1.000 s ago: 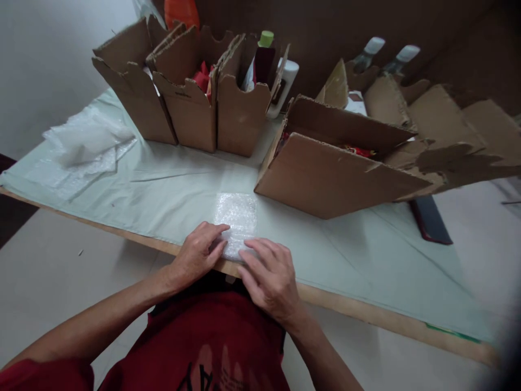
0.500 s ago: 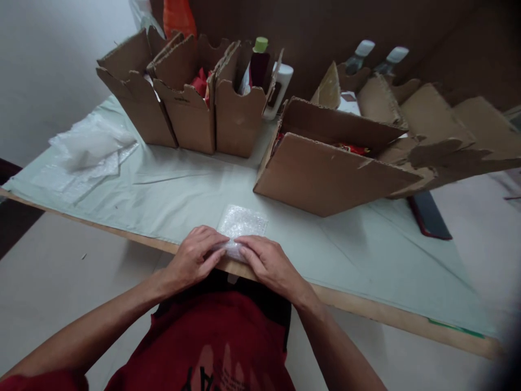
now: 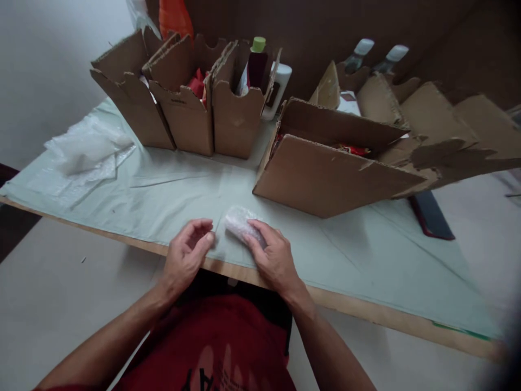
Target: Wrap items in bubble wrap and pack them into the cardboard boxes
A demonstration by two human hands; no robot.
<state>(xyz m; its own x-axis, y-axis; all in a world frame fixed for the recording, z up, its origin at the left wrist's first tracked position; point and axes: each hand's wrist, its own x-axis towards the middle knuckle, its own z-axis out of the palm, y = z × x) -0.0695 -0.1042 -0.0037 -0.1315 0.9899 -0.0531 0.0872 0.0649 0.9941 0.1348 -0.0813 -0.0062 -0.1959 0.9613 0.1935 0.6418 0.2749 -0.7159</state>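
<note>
While the right hand [image 3: 273, 254] is clamped on a bubble-wrap roll [image 3: 240, 222] on the table [image 3: 163, 190], the left hand [image 3: 187, 252] is held just beside, fingers [image 3: 202, 233] loosely curled, empty.

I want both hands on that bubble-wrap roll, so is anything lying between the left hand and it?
Nothing visible does. The left hand is off the bubble-wrap roll, with only bare table cover between them. The right hand already rests on the roll.

A small clear bubble-wrap bundle [image 3: 240, 224], rolled up, lies on its side near the table's front edge.
</note>
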